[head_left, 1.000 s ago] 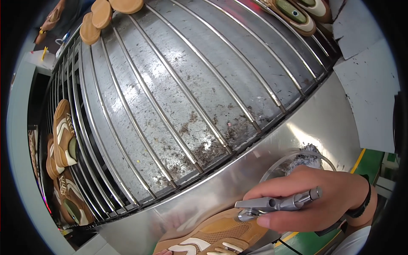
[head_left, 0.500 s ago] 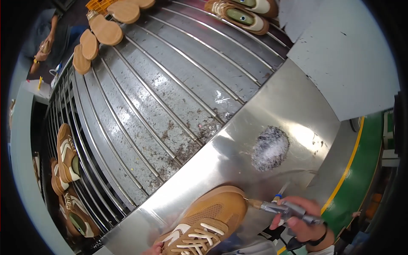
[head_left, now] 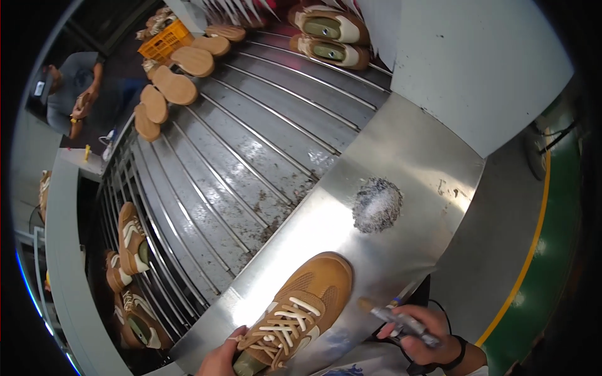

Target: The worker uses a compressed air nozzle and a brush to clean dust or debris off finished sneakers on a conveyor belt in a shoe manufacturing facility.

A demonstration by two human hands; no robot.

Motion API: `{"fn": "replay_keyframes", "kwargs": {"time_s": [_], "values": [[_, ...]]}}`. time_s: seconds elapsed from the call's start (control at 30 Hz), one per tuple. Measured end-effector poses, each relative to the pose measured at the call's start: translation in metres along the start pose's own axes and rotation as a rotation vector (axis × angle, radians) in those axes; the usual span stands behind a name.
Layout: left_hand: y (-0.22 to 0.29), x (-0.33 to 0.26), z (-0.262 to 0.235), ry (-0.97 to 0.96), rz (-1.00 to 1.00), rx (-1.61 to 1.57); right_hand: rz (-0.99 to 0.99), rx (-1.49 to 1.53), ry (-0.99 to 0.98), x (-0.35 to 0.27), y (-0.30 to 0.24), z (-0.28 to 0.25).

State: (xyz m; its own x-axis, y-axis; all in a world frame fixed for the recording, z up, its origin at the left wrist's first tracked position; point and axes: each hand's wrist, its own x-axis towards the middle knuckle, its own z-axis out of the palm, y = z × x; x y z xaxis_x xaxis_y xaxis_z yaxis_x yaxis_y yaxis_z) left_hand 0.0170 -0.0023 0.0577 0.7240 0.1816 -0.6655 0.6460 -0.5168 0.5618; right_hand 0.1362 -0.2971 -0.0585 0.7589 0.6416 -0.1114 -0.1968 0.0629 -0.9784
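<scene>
My left hand (head_left: 221, 356) is closed around the heel end of a tan sneaker (head_left: 300, 313) with cream laces, its toe pointing away and its upper facing me. The shoe is over the steel ledge; whether it touches the metal cannot be told. My right hand (head_left: 421, 338) grips a silver hand-held air tool (head_left: 401, 321) with a tan tip and a blue fitting. This tip hangs just right of the toe, with a gap between them. A dark band is around my right wrist.
Beyond the steel ledge (head_left: 421, 141) runs a roller conveyor (head_left: 232, 169). Sneakers stand on it at left (head_left: 130, 241) and far right (head_left: 329, 31); several tan soles (head_left: 174, 86) lie farther back near an orange crate (head_left: 166, 41). Grey-white powder (head_left: 377, 205) is piled on the ledge. A person (head_left: 78, 94) stands far left.
The tool tip was against the shoe's toe edge and is now apart from it. The sneaker has turned so its laces face up more. The whole view has shifted.
</scene>
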Motion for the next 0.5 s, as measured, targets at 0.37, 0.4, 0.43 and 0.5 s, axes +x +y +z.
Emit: {"fn": "replay_keyframes", "kwargs": {"time_s": [0.37, 0.4, 0.43, 0.5], "values": [[0.003, 0.057, -0.006, 0.14, 0.067, -1.162, -0.21, 0.287, 0.328, 0.08, 0.028, -0.027], [0.015, 0.082, -0.015, 0.18, 0.087, -1.11, -0.183, 0.289, 0.335, 0.082, 0.031, -0.027], [0.035, 0.114, -0.028, 0.22, 0.102, -1.06, -0.186, 0.286, 0.313, 0.081, 0.035, -0.024], [0.078, 0.197, -0.052, 0.215, 0.208, -1.059, -0.189, 0.297, 0.426, 0.084, 0.05, -0.021]]}}
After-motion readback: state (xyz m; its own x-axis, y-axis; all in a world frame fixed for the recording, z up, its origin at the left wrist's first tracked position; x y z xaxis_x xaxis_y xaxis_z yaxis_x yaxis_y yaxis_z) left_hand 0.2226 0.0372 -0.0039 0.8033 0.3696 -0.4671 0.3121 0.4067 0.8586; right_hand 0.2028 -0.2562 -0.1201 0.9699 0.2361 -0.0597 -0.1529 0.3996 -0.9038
